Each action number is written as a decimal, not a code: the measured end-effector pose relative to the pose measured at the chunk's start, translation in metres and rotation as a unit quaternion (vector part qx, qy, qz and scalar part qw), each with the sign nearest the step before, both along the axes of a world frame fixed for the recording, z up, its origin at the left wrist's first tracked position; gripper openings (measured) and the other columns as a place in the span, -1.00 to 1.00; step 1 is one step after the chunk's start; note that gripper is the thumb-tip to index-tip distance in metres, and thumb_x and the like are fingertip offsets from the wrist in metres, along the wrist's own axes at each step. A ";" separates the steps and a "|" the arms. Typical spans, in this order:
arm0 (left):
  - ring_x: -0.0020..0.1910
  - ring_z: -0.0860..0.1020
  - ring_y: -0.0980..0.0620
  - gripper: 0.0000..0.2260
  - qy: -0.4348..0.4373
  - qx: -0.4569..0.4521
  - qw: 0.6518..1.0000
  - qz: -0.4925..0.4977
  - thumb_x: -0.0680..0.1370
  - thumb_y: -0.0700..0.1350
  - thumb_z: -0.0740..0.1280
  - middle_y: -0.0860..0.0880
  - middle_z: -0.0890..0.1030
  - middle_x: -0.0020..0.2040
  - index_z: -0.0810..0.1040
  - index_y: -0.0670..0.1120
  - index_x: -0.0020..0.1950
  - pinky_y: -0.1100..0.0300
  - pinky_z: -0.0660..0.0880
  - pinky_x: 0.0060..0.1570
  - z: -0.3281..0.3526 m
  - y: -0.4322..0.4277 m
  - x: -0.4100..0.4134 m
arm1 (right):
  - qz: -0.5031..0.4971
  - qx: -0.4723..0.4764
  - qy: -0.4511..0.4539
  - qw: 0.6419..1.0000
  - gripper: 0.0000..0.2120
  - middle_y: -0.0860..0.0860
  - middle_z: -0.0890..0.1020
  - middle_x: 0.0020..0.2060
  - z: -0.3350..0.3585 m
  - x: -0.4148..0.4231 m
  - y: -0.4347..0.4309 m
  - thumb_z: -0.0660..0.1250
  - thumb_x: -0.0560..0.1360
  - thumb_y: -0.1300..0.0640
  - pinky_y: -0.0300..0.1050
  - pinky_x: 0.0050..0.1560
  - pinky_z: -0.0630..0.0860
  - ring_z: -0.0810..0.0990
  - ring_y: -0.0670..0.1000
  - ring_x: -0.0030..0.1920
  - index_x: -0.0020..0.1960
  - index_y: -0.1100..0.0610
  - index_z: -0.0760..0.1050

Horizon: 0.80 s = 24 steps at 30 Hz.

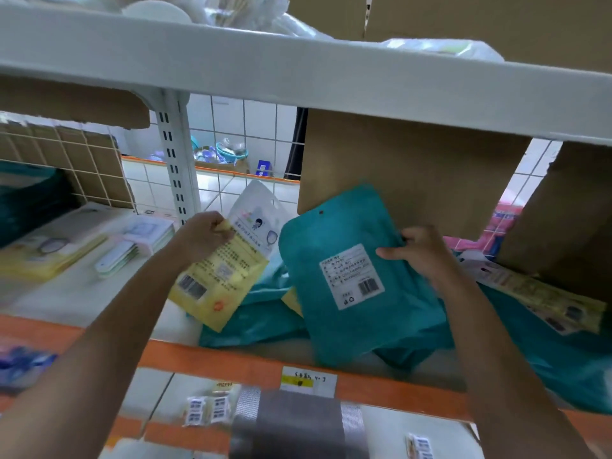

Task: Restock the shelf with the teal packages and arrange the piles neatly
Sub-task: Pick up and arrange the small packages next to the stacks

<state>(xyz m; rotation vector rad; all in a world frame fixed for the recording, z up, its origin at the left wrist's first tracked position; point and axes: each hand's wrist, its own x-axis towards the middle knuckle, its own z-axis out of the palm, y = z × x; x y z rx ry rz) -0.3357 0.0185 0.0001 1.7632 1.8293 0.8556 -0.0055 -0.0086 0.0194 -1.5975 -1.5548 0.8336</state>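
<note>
A teal package (pixel 337 260) with a white barcode label stands tilted above the shelf; my right hand (pixel 420 251) grips its right edge, thumb on the front. Under it lies a loose heap of more teal packages (pixel 258 319), spreading to the right. My left hand (pixel 205 235) pinches the upper edge of a yellow and white package (pixel 228 270), lifted over the left side of the heap. A further teal stack (pixel 29 197) is at the far left of the shelf.
The shelf has an orange front edge (pixel 212 361) with a price tag (pixel 308 380). Flat yellow and white packs (pixel 53 250) lie left. Cardboard boxes (pixel 407 173) stand behind and right. A patterned yellow pack (pixel 543 296) lies right. A white upper shelf (pixel 298 77) hangs low.
</note>
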 end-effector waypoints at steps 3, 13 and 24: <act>-0.12 0.54 -0.10 -0.96 0.077 0.023 0.997 -0.013 0.56 -0.20 0.26 -0.12 0.54 -0.11 0.44 -0.15 -0.08 0.14 0.40 -0.24 0.008 -0.007 -0.016 | 0.013 0.040 -0.037 0.998 -0.86 0.05 0.67 -0.27 0.015 -0.012 -0.003 0.53 0.32 0.21 0.19 -0.02 0.58 0.66 0.15 -0.19 -0.28 0.07 0.58; -0.08 0.51 -0.15 -0.91 0.154 0.067 0.986 -0.004 0.53 -0.19 0.32 -0.12 0.52 -0.13 0.45 -0.19 -0.05 0.08 0.36 -0.15 0.030 -0.060 -0.107 | 0.065 0.125 -0.237 0.961 -0.89 -0.02 0.62 -0.31 0.035 -0.098 -0.037 0.48 0.38 0.10 -0.10 -0.23 0.43 0.57 -0.02 -0.29 -0.21 0.05 0.55; 0.02 0.47 -0.09 -0.75 0.174 0.072 0.982 0.024 0.54 -0.17 0.32 -0.09 0.54 0.07 0.49 -0.01 0.20 0.12 0.33 -0.10 0.044 -0.145 -0.244 | 0.043 0.181 -0.260 0.947 -0.83 -0.01 0.58 -0.26 0.029 -0.230 -0.093 0.45 0.40 0.03 -0.08 -0.29 0.32 0.50 0.05 -0.21 -0.10 0.09 0.55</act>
